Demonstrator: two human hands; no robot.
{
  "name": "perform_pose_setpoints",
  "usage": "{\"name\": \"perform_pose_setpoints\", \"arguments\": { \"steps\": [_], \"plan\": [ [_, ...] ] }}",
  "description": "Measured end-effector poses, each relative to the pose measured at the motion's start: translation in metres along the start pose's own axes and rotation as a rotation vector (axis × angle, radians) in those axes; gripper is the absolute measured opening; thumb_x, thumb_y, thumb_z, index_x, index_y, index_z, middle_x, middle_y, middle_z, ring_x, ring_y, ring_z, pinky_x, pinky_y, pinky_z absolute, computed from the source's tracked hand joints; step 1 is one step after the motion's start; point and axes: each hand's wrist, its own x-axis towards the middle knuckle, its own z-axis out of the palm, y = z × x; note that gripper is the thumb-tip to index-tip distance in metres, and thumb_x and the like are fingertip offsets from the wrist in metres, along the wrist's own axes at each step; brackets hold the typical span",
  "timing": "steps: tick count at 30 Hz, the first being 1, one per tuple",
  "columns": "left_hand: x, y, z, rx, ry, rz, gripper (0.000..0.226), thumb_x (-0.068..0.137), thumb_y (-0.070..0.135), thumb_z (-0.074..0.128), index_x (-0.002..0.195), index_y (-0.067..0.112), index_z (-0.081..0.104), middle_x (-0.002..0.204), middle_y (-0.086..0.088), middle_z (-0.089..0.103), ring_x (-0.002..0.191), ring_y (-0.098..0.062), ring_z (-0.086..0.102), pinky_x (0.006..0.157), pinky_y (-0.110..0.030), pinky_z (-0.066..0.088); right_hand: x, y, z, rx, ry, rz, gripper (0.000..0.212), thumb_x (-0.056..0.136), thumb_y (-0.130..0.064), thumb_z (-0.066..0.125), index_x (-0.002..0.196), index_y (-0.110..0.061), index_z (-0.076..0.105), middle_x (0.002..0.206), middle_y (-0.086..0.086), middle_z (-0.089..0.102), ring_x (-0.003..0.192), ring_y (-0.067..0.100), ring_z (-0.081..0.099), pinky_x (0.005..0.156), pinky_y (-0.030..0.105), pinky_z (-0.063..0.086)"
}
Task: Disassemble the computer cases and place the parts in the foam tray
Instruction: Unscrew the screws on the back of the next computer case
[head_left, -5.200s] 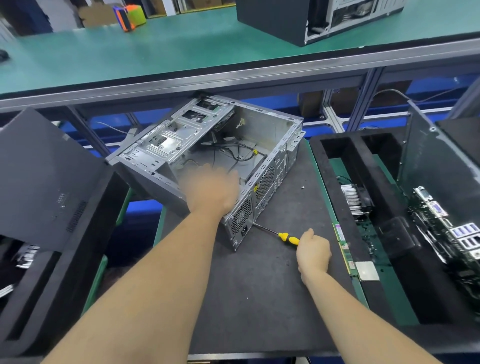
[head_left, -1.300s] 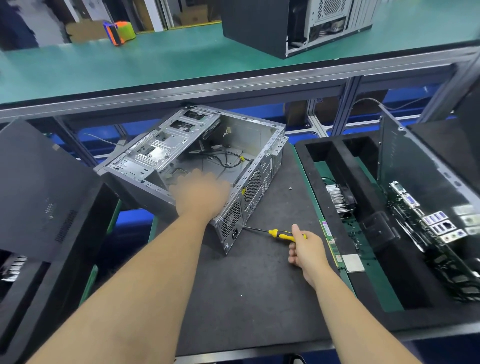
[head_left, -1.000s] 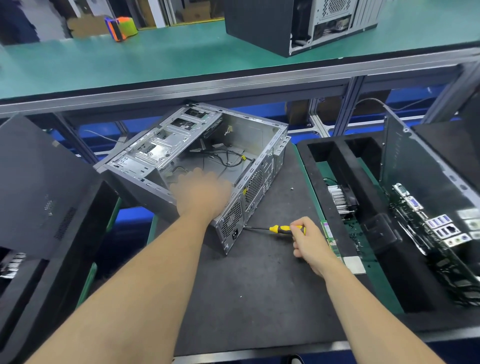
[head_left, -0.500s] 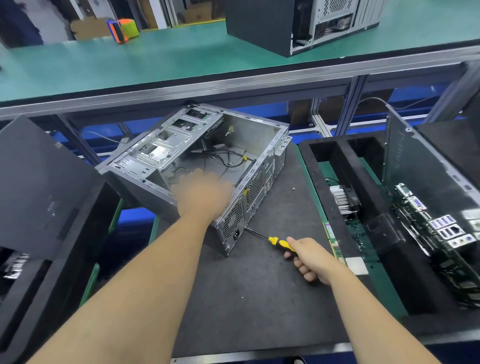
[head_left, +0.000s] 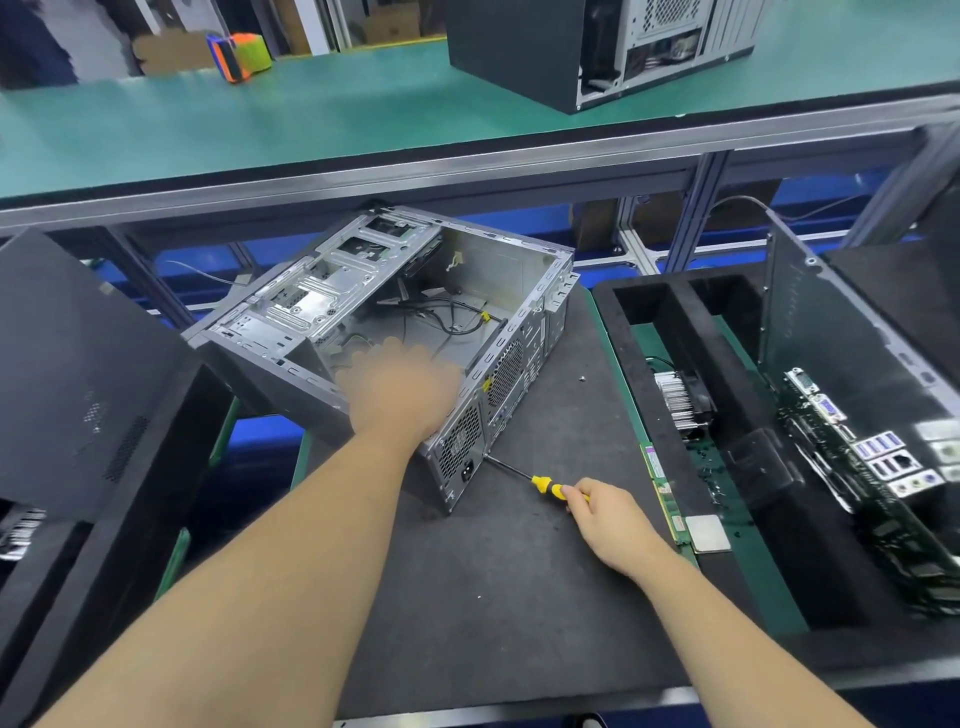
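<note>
Two bare forearms enter from bottom edge, no sleeves in view, no watch, bands or gloves seen. Left hand bare, motion-blurred, outline soft, fingers not separable. Right hand bare, sharper, back of hand and knuckles showing, no rings visible on that side. Left forearm looks broader, closer to camera; right forearm narrower. No markings on either.

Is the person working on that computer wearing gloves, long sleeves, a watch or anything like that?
No. Both the left hand and the right hand are bare, with no gloves. Both forearms are uncovered as far as the picture shows, with no sleeve edge, watch, strap or ring visible. The left hand is blurred, so small details cannot be ruled out.
</note>
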Motion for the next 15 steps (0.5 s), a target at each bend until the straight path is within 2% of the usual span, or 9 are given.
{"name": "perform_pose_setpoints", "arguments": {
  "steps": [3, 5, 8, 15],
  "plan": [
    [0.0, 0.0, 0.0, -0.004, 0.003, 0.001, 0.054, 0.095, 0.053, 0.029, 0.125, 0.021, 0.062, 0.131, -0.004, 0.049, 0.118, -0.038, 0.043, 0.1, -0.054, 0.031, -0.007, 0.001, 0.008, -0.05, 0.053, -0.061, 0.032, 0.105, -0.041, 0.043, 0.089, -0.014, 0.053, 0.062, -0.003, 0.049, 0.059, 0.022, 0.045, 0.056, 0.036, 0.032],
    [-0.001, 0.0, 0.0, -0.003, 0.002, 0.0, 0.055, 0.095, 0.054, 0.029, 0.125, 0.022, 0.062, 0.13, -0.004, 0.049, 0.118, -0.038, 0.043, 0.1, -0.054, 0.031, -0.011, -0.001, 0.011, -0.109, 0.086, -0.087, 0.028, 0.105, -0.042, 0.042, 0.092, -0.018, 0.049, 0.072, -0.003, 0.053, 0.068, 0.026, 0.048, 0.059, 0.037, 0.034],
    [0.0, -0.001, 0.0, 0.001, 0.008, 0.005, 0.056, 0.094, 0.054, 0.029, 0.126, 0.022, 0.062, 0.131, -0.004, 0.05, 0.118, -0.038, 0.043, 0.1, -0.054, 0.032, -0.012, -0.003, 0.011, -0.073, 0.134, -0.088, 0.026, 0.104, -0.039, 0.045, 0.098, -0.015, 0.051, 0.089, -0.001, 0.056, 0.081, 0.028, 0.052, 0.068, 0.039, 0.041],
    [0.0, -0.001, 0.001, 0.002, 0.004, 0.002, 0.057, 0.094, 0.054, 0.028, 0.127, 0.023, 0.061, 0.132, -0.004, 0.049, 0.119, -0.037, 0.043, 0.1, -0.055, 0.031, -0.019, -0.01, 0.012, 0.015, 0.191, -0.107, 0.025, 0.103, -0.028, 0.052, 0.091, -0.007, 0.047, 0.084, -0.001, 0.05, 0.078, 0.029, 0.048, 0.071, 0.041, 0.042]
  ]
}}
